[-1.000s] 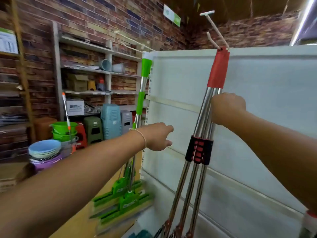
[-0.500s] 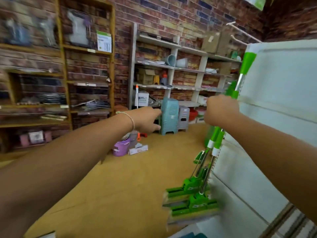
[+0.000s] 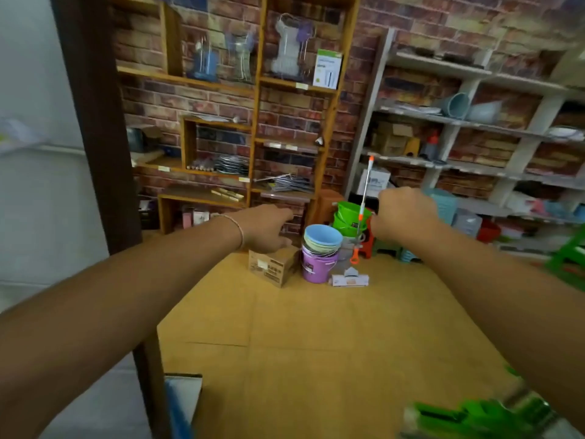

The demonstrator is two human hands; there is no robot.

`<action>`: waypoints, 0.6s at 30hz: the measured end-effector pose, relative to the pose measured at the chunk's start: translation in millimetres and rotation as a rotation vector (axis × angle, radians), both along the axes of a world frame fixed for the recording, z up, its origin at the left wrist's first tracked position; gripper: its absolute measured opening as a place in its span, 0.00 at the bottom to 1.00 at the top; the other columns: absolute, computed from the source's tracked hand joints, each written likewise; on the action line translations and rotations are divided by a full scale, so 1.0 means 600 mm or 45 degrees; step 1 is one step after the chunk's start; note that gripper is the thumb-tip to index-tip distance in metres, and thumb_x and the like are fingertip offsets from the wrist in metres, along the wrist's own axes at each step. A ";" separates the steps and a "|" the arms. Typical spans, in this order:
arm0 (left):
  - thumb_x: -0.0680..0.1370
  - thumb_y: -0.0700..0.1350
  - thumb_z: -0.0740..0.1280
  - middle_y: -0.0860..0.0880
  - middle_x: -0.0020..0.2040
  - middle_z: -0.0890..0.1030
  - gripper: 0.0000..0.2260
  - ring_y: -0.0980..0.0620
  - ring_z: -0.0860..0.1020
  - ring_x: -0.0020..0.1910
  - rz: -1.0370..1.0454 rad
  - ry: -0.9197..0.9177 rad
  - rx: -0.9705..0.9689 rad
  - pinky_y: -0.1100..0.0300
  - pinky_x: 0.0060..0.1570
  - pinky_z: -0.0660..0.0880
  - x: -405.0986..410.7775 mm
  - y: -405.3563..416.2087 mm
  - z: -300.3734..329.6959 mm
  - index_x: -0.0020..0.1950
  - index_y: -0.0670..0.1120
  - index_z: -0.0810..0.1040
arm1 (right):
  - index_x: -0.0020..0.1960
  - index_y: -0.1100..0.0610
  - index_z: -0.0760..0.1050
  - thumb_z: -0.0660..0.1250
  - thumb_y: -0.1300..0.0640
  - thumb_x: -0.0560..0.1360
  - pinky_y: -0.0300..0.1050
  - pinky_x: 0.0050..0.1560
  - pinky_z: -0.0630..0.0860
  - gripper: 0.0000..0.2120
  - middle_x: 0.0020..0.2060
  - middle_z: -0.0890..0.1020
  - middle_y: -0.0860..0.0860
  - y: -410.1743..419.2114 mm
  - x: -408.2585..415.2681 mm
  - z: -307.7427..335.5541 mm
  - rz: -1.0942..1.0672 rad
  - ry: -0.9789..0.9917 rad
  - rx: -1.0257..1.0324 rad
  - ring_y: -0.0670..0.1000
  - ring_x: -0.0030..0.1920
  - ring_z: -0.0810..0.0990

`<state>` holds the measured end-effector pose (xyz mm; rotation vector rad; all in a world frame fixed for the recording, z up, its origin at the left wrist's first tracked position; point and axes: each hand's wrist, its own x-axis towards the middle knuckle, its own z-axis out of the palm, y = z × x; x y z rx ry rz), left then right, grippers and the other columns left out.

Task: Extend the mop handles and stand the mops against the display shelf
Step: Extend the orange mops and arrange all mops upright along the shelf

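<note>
A: Head view showed two bare arms reaching out over the yellow floor [image 3: 316,343]. What was on the left?

B: The left hand [image 3: 266,229] was out in front with its fingers loose and spread, so that grip held nothing. Under it sat a small brown box [image 3: 272,268]. It had a label, but the words were too blurry to read.

A: What changed just before?

B: The person had turned away. A moment earlier the right hand was on the mops leaning on the white display shelf. By now that shelf was out of sight, so I think those mops were done and the person was looking for the next one.

A: Where was it?

B: Past the stacked buckets [image 3: 321,248] stood an orange and white mop [image 3: 364,201], upright and still short, with its head on the floor. The right hand [image 3: 403,217] was in front of it, fingers curled. I could not tell if that grip touched the pole. Green mop parts [image 3: 474,419] blurred at the bottom right. The white card [image 3: 327,68] up on the wooden shelf was unreadable.
</note>
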<state>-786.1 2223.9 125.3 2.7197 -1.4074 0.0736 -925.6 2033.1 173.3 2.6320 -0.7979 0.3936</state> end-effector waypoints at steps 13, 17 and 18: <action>0.78 0.56 0.66 0.48 0.67 0.75 0.23 0.47 0.74 0.64 0.102 -0.047 0.043 0.50 0.63 0.73 0.252 -0.206 0.036 0.71 0.50 0.67 | 0.44 0.56 0.66 0.64 0.50 0.76 0.51 0.41 0.73 0.10 0.48 0.77 0.57 -0.244 0.276 -0.002 0.180 -0.024 0.184 0.61 0.50 0.74; 0.80 0.55 0.64 0.45 0.71 0.71 0.27 0.45 0.72 0.67 0.067 -0.059 0.031 0.52 0.64 0.69 0.306 -0.309 0.047 0.75 0.48 0.63 | 0.59 0.57 0.71 0.63 0.46 0.78 0.53 0.48 0.77 0.17 0.54 0.78 0.59 -0.350 0.319 0.007 0.150 -0.053 0.185 0.62 0.55 0.75; 0.80 0.55 0.64 0.45 0.72 0.71 0.27 0.45 0.71 0.68 0.049 -0.051 0.044 0.52 0.64 0.69 0.314 -0.333 0.047 0.76 0.47 0.63 | 0.61 0.57 0.71 0.63 0.46 0.77 0.53 0.49 0.78 0.18 0.55 0.78 0.59 -0.373 0.326 0.006 0.128 -0.045 0.179 0.62 0.56 0.75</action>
